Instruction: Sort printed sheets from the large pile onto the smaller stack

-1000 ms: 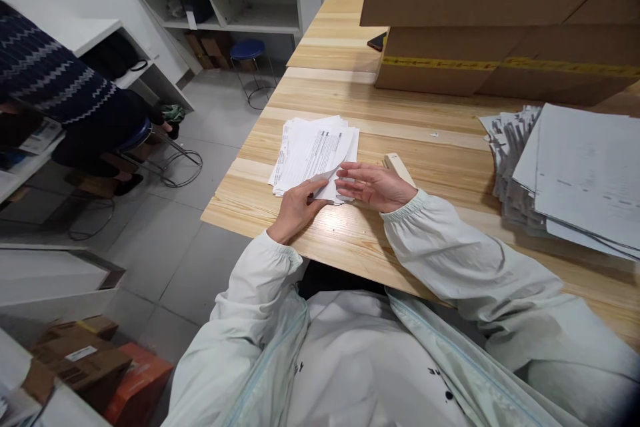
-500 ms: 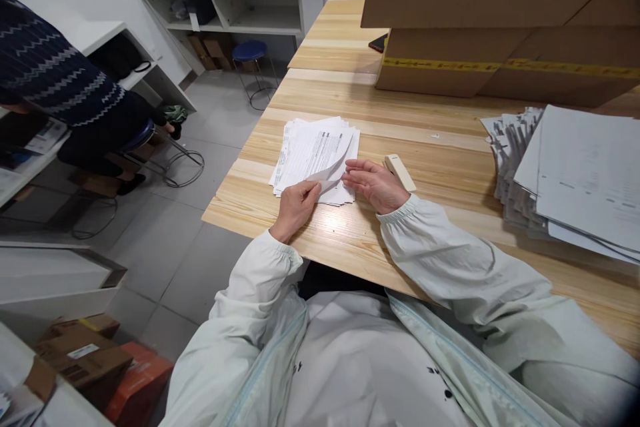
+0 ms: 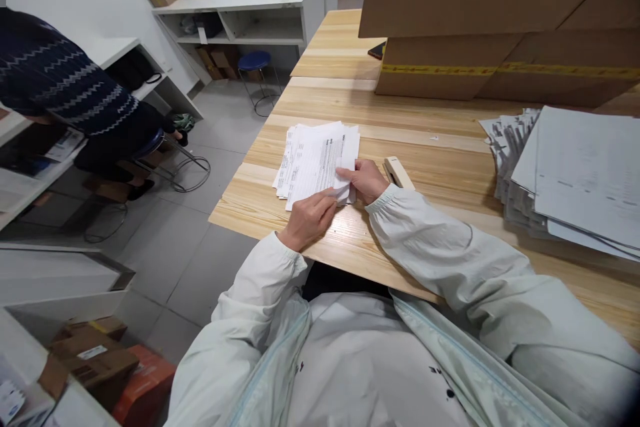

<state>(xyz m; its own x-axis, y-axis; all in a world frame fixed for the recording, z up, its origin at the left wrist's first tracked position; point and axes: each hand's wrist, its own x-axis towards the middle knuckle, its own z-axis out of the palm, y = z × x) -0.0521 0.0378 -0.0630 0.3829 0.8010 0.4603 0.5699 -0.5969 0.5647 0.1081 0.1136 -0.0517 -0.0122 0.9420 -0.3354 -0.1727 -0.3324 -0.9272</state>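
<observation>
Two hands grip one printed sheet [image 3: 320, 155]: my left hand [image 3: 308, 217] curled closed at its near edge, my right hand [image 3: 369, 181] pinching its right side, thumb on top. It lies over loose papers [image 3: 282, 173] on the wooden table [image 3: 430, 117]. Its print, like the carton [image 3: 450, 85] tape's dark marks, is too small to read.

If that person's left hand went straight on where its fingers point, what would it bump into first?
Beyond the printed papers at its fingertips, the left hand would probably meet the right hand first, though the depth between them is hard to judge from this one view.
</observation>
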